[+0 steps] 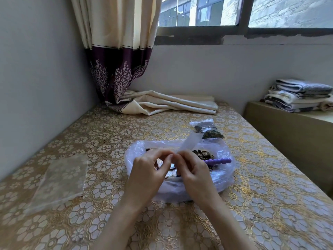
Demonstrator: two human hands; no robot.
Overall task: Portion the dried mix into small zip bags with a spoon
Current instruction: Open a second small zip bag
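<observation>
A large clear plastic bag [223, 159] lies open on the table, holding the dark dried mix [202, 154]. A purple beaded spoon handle [219, 161] lies in it on the right. My left hand [152, 168] and my right hand [191, 168] meet above the big bag, and their fingertips pinch the near end of a small empty zip bag [190, 142]. That bag points up and away to the right. Two small filled zip bags [207, 129] lie just behind the big bag.
A stack of flat clear zip bags [61, 179] lies on the table [108, 134] at the left. A curtain end and folded cream cloth [171, 103] lie at the back. Folded towels [299, 95] sit on a ledge at the right. A wall runs along the left.
</observation>
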